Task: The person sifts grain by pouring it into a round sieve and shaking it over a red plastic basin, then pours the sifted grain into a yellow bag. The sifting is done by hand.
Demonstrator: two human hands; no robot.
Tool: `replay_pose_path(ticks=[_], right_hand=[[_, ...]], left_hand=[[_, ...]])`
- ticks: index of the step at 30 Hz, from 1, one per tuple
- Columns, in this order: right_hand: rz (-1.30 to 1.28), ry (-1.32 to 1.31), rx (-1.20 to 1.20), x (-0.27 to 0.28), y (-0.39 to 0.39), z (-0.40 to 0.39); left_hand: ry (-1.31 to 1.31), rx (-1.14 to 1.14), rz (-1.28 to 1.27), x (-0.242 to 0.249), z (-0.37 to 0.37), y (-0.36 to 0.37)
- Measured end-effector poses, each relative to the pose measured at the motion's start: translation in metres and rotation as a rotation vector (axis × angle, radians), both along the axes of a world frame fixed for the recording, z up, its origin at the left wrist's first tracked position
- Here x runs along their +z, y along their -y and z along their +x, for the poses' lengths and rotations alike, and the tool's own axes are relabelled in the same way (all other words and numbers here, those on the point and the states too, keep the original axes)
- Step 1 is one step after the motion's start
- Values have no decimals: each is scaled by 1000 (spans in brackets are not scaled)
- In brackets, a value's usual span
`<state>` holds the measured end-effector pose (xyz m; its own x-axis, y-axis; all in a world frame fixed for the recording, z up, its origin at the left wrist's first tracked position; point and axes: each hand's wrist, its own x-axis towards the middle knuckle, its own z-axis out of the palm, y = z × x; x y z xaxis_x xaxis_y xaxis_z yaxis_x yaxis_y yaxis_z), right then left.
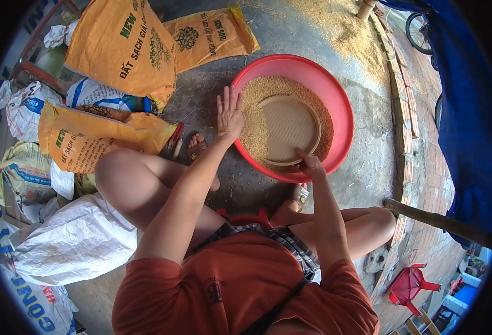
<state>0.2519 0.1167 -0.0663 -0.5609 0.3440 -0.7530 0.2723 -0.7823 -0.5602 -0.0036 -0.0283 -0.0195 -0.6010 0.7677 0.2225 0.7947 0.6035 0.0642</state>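
Note:
A wide red plastic basin [343,120] stands on the floor in front of me, holding a layer of golden-brown grain [251,137]. Inside it lies a round, shallow sieve [290,125] with a pale rim, grain heaped against its left side and partly over its mesh. My right hand [309,163] grips the sieve's near rim, thumb on top and fingers below. At the basin's left rim, my left hand [230,116] is open, fingers outstretched and pointing away from me.
Orange printed sacks [128,50] lie to the left, with a white woven sack [81,240] nearer me. Loose grain [357,44] spreads over the floor at the back right, beside a brick edging [403,111]. A wooden pole [441,222] and a red stool [410,286] are at the right.

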Motion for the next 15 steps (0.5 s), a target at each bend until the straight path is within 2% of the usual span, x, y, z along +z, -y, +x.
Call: replay_pose_path(ticks=[3, 9, 11, 15], right_hand=[[1, 26, 6, 1, 1, 2], [-51, 16, -11, -1, -11, 6], [-43, 32, -120, -10, -20, 9], [-13, 5, -164, 4, -28, 16]], left_hand=[[-7, -105, -10, 7, 3, 0], [-50, -96, -15, 8, 3, 0], [-60, -101, -9, 8, 2, 1], [-34, -88, 28, 8, 3, 1]])
